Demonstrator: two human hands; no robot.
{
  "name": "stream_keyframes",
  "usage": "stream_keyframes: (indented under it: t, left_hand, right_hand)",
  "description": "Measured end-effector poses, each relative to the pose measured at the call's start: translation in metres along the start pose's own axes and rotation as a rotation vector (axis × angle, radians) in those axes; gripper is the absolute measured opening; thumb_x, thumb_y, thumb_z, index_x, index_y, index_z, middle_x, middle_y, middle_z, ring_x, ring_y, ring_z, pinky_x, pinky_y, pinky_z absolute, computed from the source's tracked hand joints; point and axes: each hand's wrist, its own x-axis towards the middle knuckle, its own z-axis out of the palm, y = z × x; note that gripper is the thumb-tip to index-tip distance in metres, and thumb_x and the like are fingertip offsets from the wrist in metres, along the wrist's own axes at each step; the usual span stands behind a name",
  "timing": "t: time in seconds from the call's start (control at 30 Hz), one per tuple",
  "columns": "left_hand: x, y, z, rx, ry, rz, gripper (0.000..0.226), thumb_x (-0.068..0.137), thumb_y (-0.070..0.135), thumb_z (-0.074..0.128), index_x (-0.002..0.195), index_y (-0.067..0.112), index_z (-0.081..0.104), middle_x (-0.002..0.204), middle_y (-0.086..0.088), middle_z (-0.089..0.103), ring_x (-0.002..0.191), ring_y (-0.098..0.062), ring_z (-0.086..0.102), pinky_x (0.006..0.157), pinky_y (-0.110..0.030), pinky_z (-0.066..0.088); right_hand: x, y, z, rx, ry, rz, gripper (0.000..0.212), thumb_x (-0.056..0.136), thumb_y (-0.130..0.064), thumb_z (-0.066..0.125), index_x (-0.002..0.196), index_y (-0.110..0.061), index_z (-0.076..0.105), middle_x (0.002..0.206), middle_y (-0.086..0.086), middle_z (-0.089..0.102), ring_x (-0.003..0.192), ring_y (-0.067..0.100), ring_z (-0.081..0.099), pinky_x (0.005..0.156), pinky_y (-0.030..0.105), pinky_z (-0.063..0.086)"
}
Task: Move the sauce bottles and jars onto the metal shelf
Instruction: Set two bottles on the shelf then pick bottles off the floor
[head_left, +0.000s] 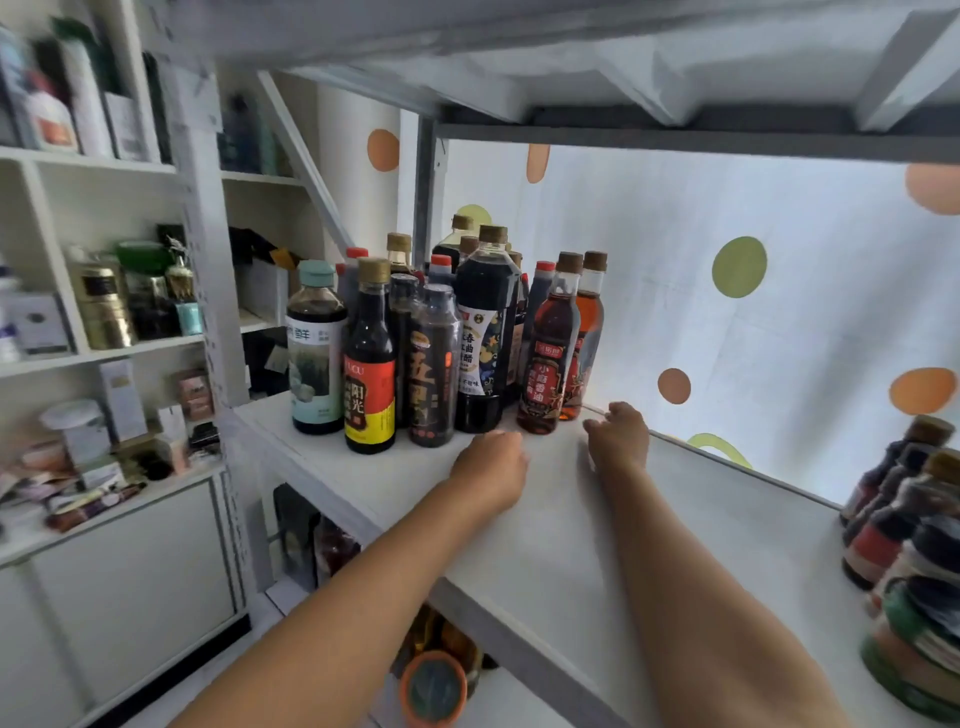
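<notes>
Several sauce bottles stand packed at the back left corner of the white metal shelf (550, 525). Among them are a teal-capped bottle (316, 353), a red-and-yellow labelled bottle (370, 364), a tall dark vinegar bottle (485, 332) and a sesame oil bottle (550, 348). My left hand (491, 467) rests on the shelf just in front of the vinegar bottle, fingers curled, holding nothing. Just right of the sesame oil bottle, my right hand (618, 436) lies on the shelf with curled fingers, apart from the bottle. More bottles and jars (909, 535) crowd the shelf's right end.
A polka-dot curtain (727, 291) hangs behind the shelf. The upper shelf's underside (571, 57) is close overhead. White shelving (104, 353) on the left holds boxes and cosmetics. Below the shelf stand more bottles and an orange-rimmed jar (434, 688).
</notes>
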Motion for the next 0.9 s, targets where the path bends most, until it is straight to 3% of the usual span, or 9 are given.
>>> stream_keyframes:
  t: [0.07,0.17,0.27,0.37,0.47,0.53,0.6,0.73,0.9]
  left_hand:
    - [-0.018,-0.014,-0.009,0.008,-0.169,0.086,0.030,0.099,0.032,0.042,0.111,0.009,0.057,0.128,-0.011,0.051,0.114,-0.027,0.050,0.097,-0.038,0.043]
    - [-0.052,-0.032,-0.026,0.033,-0.284,0.184,0.047,0.101,0.036,0.040,0.143,0.015,0.042,0.153,-0.005,0.033,0.139,-0.022,0.033,0.115,-0.034,0.026]
    - [-0.088,-0.048,-0.041,0.075,-0.273,0.266,0.050,0.103,0.038,0.034,0.149,0.018,0.033,0.158,0.000,0.025,0.145,-0.017,0.023,0.117,-0.033,0.016]
    - [-0.119,-0.073,-0.043,0.101,-0.208,0.321,0.050,0.104,0.040,0.024,0.151,0.023,0.027,0.161,0.003,0.017,0.148,-0.012,0.013,0.119,-0.033,0.006]
    - [-0.147,-0.101,-0.039,0.166,-0.108,0.363,0.052,0.104,0.041,0.017,0.154,0.024,0.020,0.162,0.005,0.012,0.149,-0.012,0.006,0.121,-0.036,0.001]
    - [-0.163,-0.116,-0.035,0.183,-0.054,0.366,0.054,0.104,0.041,0.014,0.155,0.021,0.012,0.162,0.005,0.007,0.149,-0.012,0.001,0.122,-0.039,0.002]
    - [-0.180,-0.131,-0.032,0.189,0.003,0.371,0.055,0.104,0.040,0.013,0.155,0.019,0.008,0.162,0.005,0.002,0.149,-0.011,-0.003,0.122,-0.037,0.001]
    - [-0.210,-0.167,-0.022,0.163,0.090,0.338,0.055,0.104,0.037,0.011,0.154,0.015,0.007,0.162,0.001,0.002,0.149,-0.012,-0.005,0.122,-0.039,0.001]
    - [-0.241,-0.227,-0.005,0.177,0.105,0.173,0.056,0.103,0.036,0.004,0.153,0.011,0.006,0.162,-0.003,0.003,0.149,-0.017,-0.004,0.122,-0.041,0.004]
  right_hand:
    - [-0.024,0.002,-0.009,-0.121,-0.028,-0.020,0.051,0.087,-0.012,0.063,0.137,-0.005,0.053,0.138,0.015,0.057,0.127,0.029,0.053,0.105,0.030,0.039]
    - [-0.070,-0.002,-0.016,-0.425,-0.104,-0.118,0.041,0.097,-0.019,0.048,0.137,-0.014,0.054,0.140,0.012,0.056,0.128,0.030,0.052,0.105,0.033,0.039]
    - [-0.116,-0.018,-0.019,-0.703,-0.221,-0.166,0.040,0.101,-0.025,0.031,0.131,-0.013,0.055,0.140,0.013,0.054,0.129,0.030,0.049,0.108,0.040,0.036]
    - [-0.156,-0.027,-0.016,-0.778,-0.320,-0.127,0.049,0.102,-0.033,0.024,0.139,-0.008,0.045,0.149,0.015,0.041,0.140,0.027,0.035,0.117,0.049,0.023]
    - [-0.204,-0.037,-0.013,-0.827,-0.340,-0.115,0.050,0.101,-0.035,0.025,0.138,-0.008,0.044,0.147,0.016,0.040,0.140,0.028,0.032,0.115,0.053,0.022]
    - [-0.241,-0.044,-0.007,-0.907,-0.298,-0.198,0.040,0.102,-0.028,0.029,0.133,-0.010,0.047,0.141,0.015,0.045,0.137,0.031,0.036,0.111,0.053,0.028]
    - [-0.280,-0.046,0.005,-0.943,-0.110,-0.281,0.040,0.104,-0.026,0.029,0.137,-0.011,0.047,0.146,0.013,0.045,0.141,0.031,0.035,0.114,0.051,0.028]
    - [-0.335,-0.032,0.042,-0.839,0.161,-0.340,0.057,0.105,-0.034,0.016,0.151,-0.005,0.032,0.160,0.013,0.028,0.151,0.027,0.018,0.122,0.048,0.003]
    - [-0.372,-0.025,0.103,-0.788,-0.028,-0.519,0.066,0.099,-0.038,0.002,0.155,-0.008,0.018,0.164,0.008,0.013,0.152,0.017,0.000,0.120,0.036,-0.015]
